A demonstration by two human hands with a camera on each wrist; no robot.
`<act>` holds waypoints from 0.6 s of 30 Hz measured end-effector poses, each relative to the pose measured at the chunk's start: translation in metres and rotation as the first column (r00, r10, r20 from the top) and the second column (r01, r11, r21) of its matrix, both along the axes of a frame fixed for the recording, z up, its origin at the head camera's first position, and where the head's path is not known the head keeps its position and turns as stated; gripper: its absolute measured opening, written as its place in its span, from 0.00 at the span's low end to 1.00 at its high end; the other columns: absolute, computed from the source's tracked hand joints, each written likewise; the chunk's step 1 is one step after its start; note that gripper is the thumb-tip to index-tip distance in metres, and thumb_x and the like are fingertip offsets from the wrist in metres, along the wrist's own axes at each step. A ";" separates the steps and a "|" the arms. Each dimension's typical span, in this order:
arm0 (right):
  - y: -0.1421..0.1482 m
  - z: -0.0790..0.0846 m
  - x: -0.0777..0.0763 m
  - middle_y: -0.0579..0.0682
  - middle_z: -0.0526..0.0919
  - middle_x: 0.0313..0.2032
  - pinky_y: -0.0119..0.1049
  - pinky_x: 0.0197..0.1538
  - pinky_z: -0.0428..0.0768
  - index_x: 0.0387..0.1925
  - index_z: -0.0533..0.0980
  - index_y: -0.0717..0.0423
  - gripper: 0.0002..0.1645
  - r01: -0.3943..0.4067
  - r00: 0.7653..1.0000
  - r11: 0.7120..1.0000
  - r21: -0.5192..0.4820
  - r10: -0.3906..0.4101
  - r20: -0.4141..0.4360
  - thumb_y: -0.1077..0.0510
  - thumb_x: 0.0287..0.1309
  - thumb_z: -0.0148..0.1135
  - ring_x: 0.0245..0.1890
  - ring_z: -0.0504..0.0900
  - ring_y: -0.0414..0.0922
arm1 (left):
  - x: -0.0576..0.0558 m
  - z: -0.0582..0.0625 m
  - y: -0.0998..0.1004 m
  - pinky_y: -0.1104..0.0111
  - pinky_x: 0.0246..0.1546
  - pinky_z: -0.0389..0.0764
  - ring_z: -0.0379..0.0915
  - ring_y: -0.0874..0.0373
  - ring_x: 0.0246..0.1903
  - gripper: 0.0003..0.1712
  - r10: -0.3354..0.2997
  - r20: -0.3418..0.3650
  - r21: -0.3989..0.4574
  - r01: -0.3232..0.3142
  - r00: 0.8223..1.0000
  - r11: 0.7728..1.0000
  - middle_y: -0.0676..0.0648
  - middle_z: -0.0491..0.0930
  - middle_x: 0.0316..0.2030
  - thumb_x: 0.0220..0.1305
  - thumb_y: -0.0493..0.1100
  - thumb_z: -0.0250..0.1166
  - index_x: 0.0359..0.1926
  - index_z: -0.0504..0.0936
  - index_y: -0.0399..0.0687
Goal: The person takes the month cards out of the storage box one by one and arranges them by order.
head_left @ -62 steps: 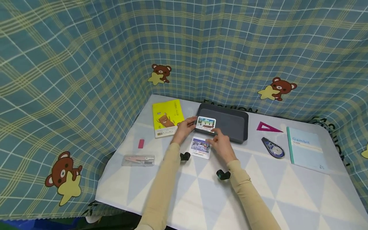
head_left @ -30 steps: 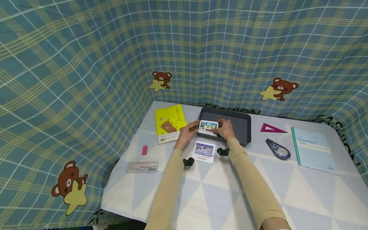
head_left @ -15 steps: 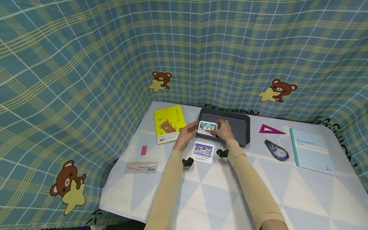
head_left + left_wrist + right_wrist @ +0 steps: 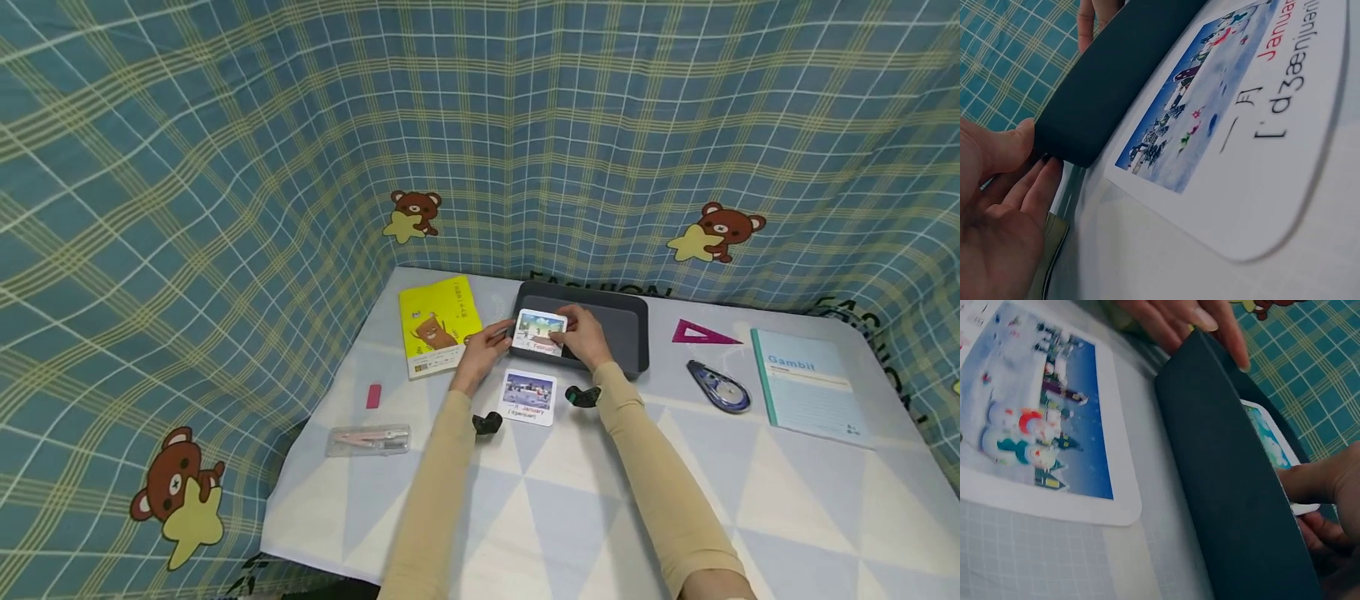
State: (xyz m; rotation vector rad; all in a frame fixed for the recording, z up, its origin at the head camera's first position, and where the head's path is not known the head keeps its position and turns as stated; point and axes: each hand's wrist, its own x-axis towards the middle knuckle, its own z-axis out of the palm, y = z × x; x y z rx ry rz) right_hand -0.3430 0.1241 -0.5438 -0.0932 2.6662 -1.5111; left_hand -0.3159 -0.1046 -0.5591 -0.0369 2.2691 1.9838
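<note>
A picture card printed "February" lies over the left part of a dark grey tray. My right hand pinches that card at its right edge, thumb on the printed face; the right wrist view shows the thumb inside the tray wall. My left hand holds the tray's near left corner, with thumb and fingers on either side of the corner in the left wrist view. A second card, printed "January", lies flat on the table just in front of the tray.
Left of the tray are a yellow book, a pink eraser and a clear compass case. To its right lie a magenta set square, a correction tape and a light blue notebook. Checked curtain stands behind.
My right hand has moved from the January card up to the right edge of the February card and now pinches it. More of the February lettering shows. My left hand stays at the tray's corner.
</note>
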 end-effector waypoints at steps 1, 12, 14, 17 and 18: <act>0.000 0.001 0.000 0.58 0.74 0.45 0.49 0.43 0.75 0.65 0.72 0.53 0.28 0.006 1.000 1.000 -0.014 -0.006 -0.007 0.58 0.66 0.69 0.42 0.74 0.55 | 0.000 0.001 0.000 0.62 0.64 0.77 0.66 0.50 0.70 0.24 -0.001 0.002 0.006 0.001 1.000 1.000 0.45 0.70 0.70 0.73 0.38 0.63 0.68 0.79 0.56; 0.000 -0.001 0.004 0.58 0.81 0.37 0.48 0.41 0.78 0.67 0.71 0.56 0.27 0.115 0.990 0.993 -0.042 -0.118 -0.083 0.62 0.69 0.64 0.36 0.79 0.54 | 0.000 0.001 0.002 0.61 0.65 0.75 0.66 0.49 0.70 0.24 -0.009 -0.009 -0.013 0.009 1.000 1.000 0.46 0.70 0.71 0.74 0.36 0.61 0.68 0.79 0.56; -0.001 0.000 0.006 0.60 0.83 0.43 0.51 0.45 0.82 0.68 0.70 0.57 0.27 0.118 0.987 0.993 -0.016 -0.119 -0.104 0.62 0.70 0.63 0.42 0.82 0.56 | 0.000 0.000 0.001 0.61 0.65 0.75 0.66 0.49 0.70 0.24 -0.011 -0.002 -0.009 0.011 1.000 1.000 0.46 0.70 0.71 0.74 0.36 0.61 0.68 0.78 0.56; -0.003 0.001 0.008 0.63 0.83 0.51 0.54 0.50 0.83 0.69 0.70 0.58 0.28 0.119 0.984 0.993 0.011 -0.117 -0.138 0.62 0.71 0.62 0.47 0.83 0.57 | 0.000 0.000 0.001 0.62 0.64 0.76 0.66 0.50 0.70 0.24 0.000 -0.003 -0.007 0.000 1.000 1.000 0.46 0.70 0.70 0.73 0.36 0.62 0.67 0.79 0.57; -0.003 0.002 0.009 0.64 0.82 0.53 0.55 0.51 0.83 0.69 0.71 0.58 0.27 0.125 0.981 0.992 0.014 -0.121 -0.152 0.62 0.70 0.62 0.48 0.83 0.58 | -0.001 -0.001 0.001 0.63 0.64 0.76 0.66 0.50 0.69 0.24 0.001 -0.008 -0.009 -0.001 1.000 1.000 0.46 0.71 0.70 0.73 0.37 0.62 0.67 0.79 0.57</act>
